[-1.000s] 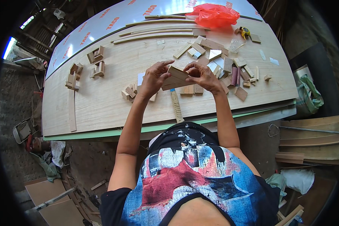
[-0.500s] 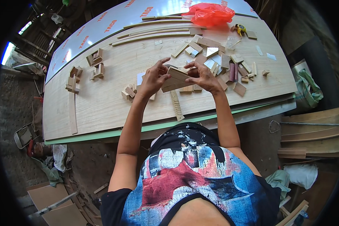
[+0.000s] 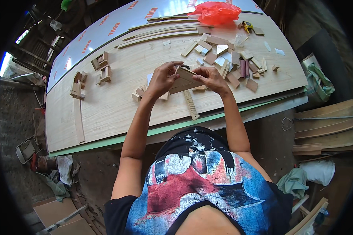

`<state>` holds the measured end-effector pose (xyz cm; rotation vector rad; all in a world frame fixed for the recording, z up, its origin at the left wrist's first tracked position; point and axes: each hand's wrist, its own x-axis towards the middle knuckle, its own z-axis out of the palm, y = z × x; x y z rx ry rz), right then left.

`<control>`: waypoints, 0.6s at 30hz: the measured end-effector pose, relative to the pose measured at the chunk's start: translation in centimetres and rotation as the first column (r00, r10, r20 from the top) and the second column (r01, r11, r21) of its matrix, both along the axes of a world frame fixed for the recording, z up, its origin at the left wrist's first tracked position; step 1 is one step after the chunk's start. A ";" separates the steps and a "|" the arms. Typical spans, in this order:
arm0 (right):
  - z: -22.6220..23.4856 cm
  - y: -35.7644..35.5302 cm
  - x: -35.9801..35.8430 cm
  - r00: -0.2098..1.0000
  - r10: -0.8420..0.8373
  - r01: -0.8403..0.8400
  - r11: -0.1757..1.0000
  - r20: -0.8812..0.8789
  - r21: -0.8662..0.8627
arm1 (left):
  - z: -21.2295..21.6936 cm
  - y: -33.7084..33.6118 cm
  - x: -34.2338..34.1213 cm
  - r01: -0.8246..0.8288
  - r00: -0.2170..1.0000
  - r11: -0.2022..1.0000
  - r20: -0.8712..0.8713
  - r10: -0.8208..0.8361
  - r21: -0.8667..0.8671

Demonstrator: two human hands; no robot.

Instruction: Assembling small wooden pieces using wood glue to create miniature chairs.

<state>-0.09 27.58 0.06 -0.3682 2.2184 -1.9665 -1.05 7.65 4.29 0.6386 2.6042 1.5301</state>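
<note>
Left hand and right hand are pinching opposite ends of a thin plywood offcut, lifting it just above the table; probably light, stiff, splintery—edges are offering the best purchase.

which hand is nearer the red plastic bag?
Right. The right hand sits below the red plastic bag, slightly to its left; the left hand is further left, both holding the wooden piece.
</note>
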 end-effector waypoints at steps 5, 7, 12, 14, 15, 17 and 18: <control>-0.3 -1.6 0.9 0.999 -0.051 0.051 0.996 -0.002 0.074 | -0.5 -1.4 0.4 0.017 1.000 0.999 -0.009 -0.018 -0.039; -0.5 -2.1 1.2 0.998 -0.058 0.058 0.995 -0.006 0.077 | -0.5 -1.8 0.5 0.030 0.999 0.999 -0.013 -0.030 -0.031; -0.5 -3.2 1.6 0.998 -0.057 0.058 0.996 -0.021 0.070 | -0.4 -2.8 0.7 0.043 0.999 0.997 -0.013 -0.044 -0.069; -1.0 -3.5 1.5 0.997 -0.052 0.058 0.993 -0.057 0.103 | -0.5 -3.2 0.6 0.049 0.998 0.996 -0.022 -0.050 -0.070; -1.3 -3.8 1.5 0.997 -0.057 0.063 0.993 -0.059 0.103 | -0.6 -3.4 0.7 0.048 0.998 0.996 -0.029 -0.050 -0.069; -1.9 -4.4 1.6 0.999 -0.038 0.038 0.999 0.001 -0.032 | -0.6 -3.8 0.9 0.050 0.998 0.994 -0.031 -0.054 -0.092; -1.9 -4.4 1.7 1.000 -0.018 0.018 0.999 0.019 -0.029 | -0.6 -4.0 0.9 0.050 0.998 0.992 -0.028 -0.053 -0.115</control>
